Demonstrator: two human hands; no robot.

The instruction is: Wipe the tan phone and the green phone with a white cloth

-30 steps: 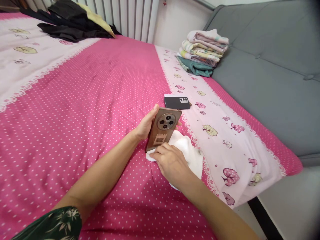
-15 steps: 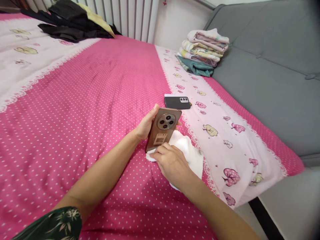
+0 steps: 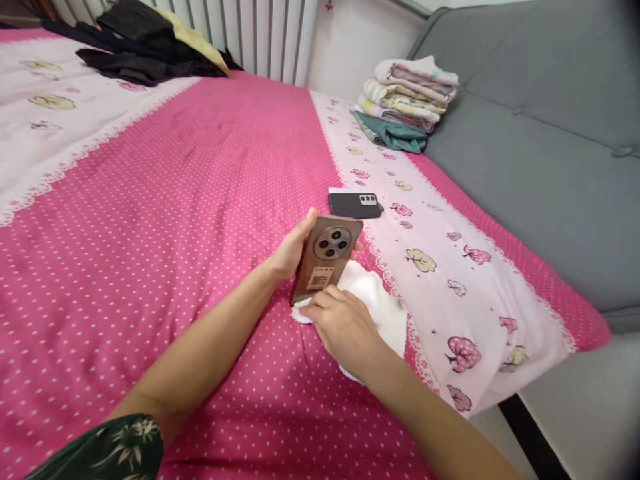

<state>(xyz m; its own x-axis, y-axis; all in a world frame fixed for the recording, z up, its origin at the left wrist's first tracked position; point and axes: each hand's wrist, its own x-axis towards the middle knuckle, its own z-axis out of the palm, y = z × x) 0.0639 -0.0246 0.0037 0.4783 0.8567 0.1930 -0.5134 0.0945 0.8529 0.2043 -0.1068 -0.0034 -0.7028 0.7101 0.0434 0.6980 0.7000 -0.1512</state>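
The left hand [image 3: 291,255] clamps fingers [image 3: 303,230] on a phone [image 3: 323,260]; the right hand [image 3: 345,325] pinches white cloth [image 3: 383,307]. A hard push could jar the phone loose.

Soft, diffuse light — the white cloth [image 3: 376,303] nearly washed out, faint shadow on the polka-dot bedsheet [image 3: 300,373]; upper-right corner dark, smartphone label [image 3: 320,278] apparently too blurred to read.

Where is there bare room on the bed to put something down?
Bare: the pink sheet between the left hand and dark clothes; the pale strip between the cloth and headboard. Crowded: where the right hand, cloth, held phone and black phone gather.
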